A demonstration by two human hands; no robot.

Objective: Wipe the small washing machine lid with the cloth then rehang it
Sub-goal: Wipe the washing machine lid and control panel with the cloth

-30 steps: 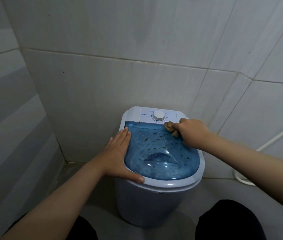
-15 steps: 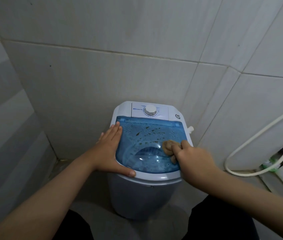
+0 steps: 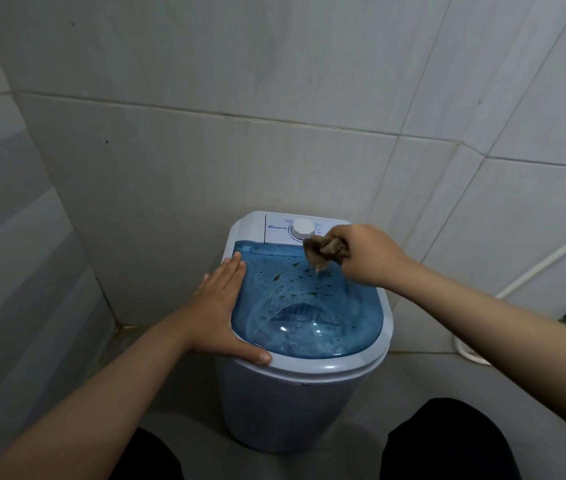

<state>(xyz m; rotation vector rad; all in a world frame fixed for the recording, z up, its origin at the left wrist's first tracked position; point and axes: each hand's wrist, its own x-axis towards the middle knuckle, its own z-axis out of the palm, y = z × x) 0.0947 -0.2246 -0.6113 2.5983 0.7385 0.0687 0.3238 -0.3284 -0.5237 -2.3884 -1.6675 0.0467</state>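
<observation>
The blue see-through lid (image 3: 309,306) sits shut on top of the small white washing machine (image 3: 295,403), which stands on the floor in a tiled corner. The lid is not clean yet. Dark little specks and water drops are dotted over its back half, and more drops sit near the front edge.

The right hand (image 3: 368,254) is bunched tight around a crumpled brown cloth (image 3: 324,252), squeezing it with fingers and thumb. The cloth is at the back right of the lid, just below the white knob (image 3: 303,230). One corner of it hangs down toward the lid; it may be just touching, but that is hard to tell from here.

The left hand (image 3: 226,306) lies flat with its fingers stretched out, pressed on the left rim of the machine, thumb along the front edge. It looks like it is holding the machine steady.

So the wiping is only part done, I think. The specks need more rubbing. After that the cloth must go back on its hook, and no hook shows here.
</observation>
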